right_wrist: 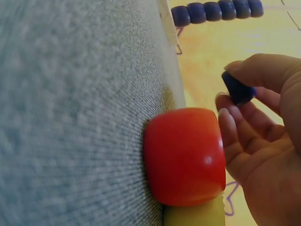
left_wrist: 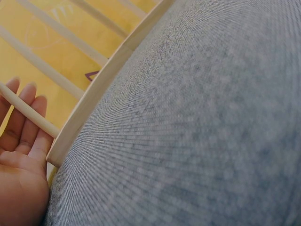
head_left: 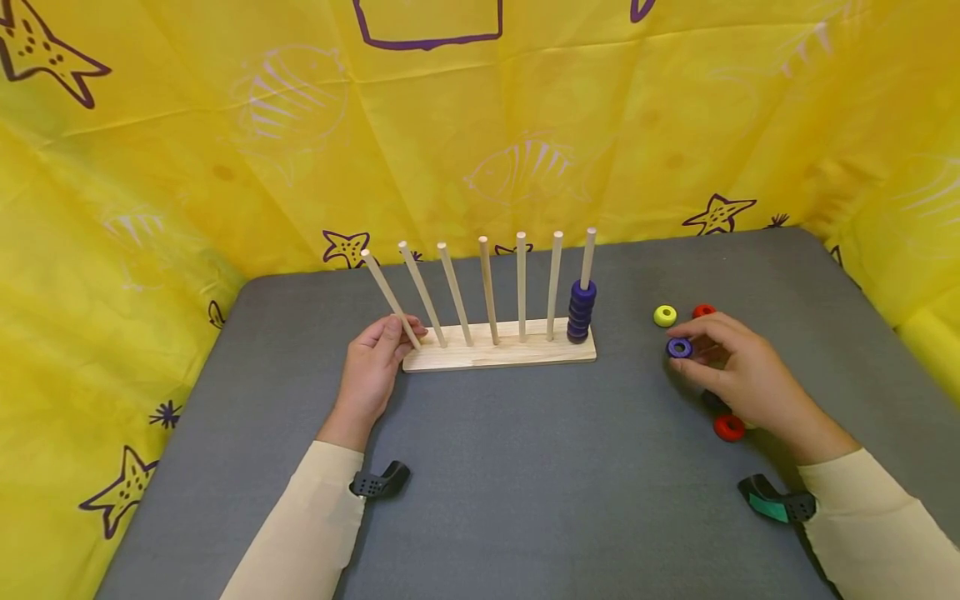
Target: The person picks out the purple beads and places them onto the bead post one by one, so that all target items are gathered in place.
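Observation:
A wooden peg rack [head_left: 498, 352], a flat base with a row of upright pegs, stands on the grey table. My left hand [head_left: 372, 367] holds its leftmost peg [head_left: 390, 296], thumb in front and fingers behind; in the left wrist view the fingers [left_wrist: 28, 122] show beyond that peg. Several dark blue rings [head_left: 581, 312] are stacked on the rightmost peg. To the right of the rack, my right hand [head_left: 750, 379] pinches another dark blue ring [head_left: 680, 348] between thumb and fingertips, its hole facing up. The right wrist view shows this ring [right_wrist: 237, 88] from the side.
Around the right hand lie a yellow ring [head_left: 664, 316], a red ring [head_left: 703, 311], a black ring [head_left: 716, 403] partly covered by the hand, and a nearer red ring [head_left: 729, 428]. A yellow patterned cloth [head_left: 525, 108] hangs behind the table.

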{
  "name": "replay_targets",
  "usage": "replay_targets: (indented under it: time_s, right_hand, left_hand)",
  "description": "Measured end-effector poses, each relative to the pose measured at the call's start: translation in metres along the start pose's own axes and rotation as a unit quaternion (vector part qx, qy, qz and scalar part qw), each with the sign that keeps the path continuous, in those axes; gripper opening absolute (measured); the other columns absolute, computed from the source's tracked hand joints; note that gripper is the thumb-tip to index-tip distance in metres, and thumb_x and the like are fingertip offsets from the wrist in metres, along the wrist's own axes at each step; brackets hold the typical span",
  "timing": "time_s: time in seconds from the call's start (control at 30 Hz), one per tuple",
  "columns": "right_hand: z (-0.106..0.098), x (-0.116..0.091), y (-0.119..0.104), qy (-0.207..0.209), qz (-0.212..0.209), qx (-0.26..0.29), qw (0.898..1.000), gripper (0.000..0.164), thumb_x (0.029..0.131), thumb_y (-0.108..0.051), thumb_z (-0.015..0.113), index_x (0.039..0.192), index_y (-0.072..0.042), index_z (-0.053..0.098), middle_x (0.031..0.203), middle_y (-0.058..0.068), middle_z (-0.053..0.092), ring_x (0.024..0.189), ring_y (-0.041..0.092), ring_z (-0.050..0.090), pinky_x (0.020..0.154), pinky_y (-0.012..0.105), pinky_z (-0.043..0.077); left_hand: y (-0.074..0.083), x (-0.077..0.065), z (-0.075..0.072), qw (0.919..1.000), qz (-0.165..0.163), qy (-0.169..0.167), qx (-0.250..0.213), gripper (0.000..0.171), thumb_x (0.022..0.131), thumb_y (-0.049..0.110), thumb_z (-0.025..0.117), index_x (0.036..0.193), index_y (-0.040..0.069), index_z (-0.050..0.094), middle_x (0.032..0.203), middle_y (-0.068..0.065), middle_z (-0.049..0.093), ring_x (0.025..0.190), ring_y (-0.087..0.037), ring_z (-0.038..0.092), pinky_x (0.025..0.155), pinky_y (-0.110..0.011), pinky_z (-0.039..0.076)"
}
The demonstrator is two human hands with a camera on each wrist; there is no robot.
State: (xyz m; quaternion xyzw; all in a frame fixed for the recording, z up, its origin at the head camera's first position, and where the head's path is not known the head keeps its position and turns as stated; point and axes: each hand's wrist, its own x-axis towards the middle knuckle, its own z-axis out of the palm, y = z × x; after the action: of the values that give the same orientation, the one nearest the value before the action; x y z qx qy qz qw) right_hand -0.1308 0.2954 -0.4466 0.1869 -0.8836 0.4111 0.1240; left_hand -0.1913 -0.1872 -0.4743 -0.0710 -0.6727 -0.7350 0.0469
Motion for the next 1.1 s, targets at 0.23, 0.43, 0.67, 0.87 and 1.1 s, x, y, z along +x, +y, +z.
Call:
replay_targets:
  time_s: [0.23,0.43,0.67,0.87,1.1]
  right_hand:
    - [0.000,0.002,-0.006,0.018,-0.006,-0.001,1.000,0.043,0.082,0.018,0.087,0.117,-0.005,0.076,0.109,0.005,0.067,0.086,0.009,0.060,0.077,0.010,0.051]
    - [-0.001,0.004,-0.013,0.030,-0.017,-0.007,0.999,0.044,0.081,0.020,0.087,0.116,-0.004,0.076,0.109,0.004,0.067,0.086,0.008,0.059,0.077,0.010,0.050]
    - [-0.004,0.005,-0.022,0.039,-0.018,-0.005,0.999,0.043,0.081,0.022,0.086,0.115,-0.003,0.077,0.111,0.005,0.066,0.086,0.006,0.058,0.078,0.008,0.049]
    - [-0.010,0.007,-0.032,0.049,-0.027,-0.004,0.998,0.045,0.079,0.023,0.086,0.115,-0.004,0.078,0.111,0.004,0.067,0.087,0.005,0.060,0.080,0.009,0.050]
    - [-0.015,0.007,-0.043,0.057,-0.034,0.010,0.998,0.048,0.079,0.024,0.086,0.118,-0.002,0.077,0.111,0.004,0.067,0.087,0.006,0.062,0.081,0.009,0.051]
  left_hand:
    - [0.000,0.000,0.000,1.0000,0.000,0.000,0.001,0.049,0.117,0.030,0.054,0.128,-0.017,0.064,0.120,-0.020,0.069,0.117,-0.031,0.067,0.105,-0.038,0.053]
    - [0.000,0.000,0.000,1.0000,0.002,0.000,-0.002,0.049,0.117,0.029,0.054,0.128,-0.017,0.063,0.120,-0.020,0.069,0.116,-0.029,0.067,0.105,-0.038,0.053]
    - [-0.001,0.000,0.000,1.0000,0.006,0.001,-0.007,0.048,0.117,0.028,0.054,0.128,-0.017,0.063,0.120,-0.017,0.070,0.116,-0.030,0.067,0.105,-0.038,0.053]
    - [-0.001,0.000,0.000,1.0000,0.005,0.002,-0.004,0.049,0.117,0.029,0.054,0.129,-0.017,0.063,0.119,-0.015,0.070,0.118,-0.032,0.067,0.105,-0.038,0.053]
    - [0.000,0.000,0.000,1.0000,-0.001,0.004,0.004,0.048,0.117,0.029,0.054,0.129,-0.017,0.063,0.120,-0.018,0.069,0.118,-0.032,0.067,0.105,-0.037,0.053]
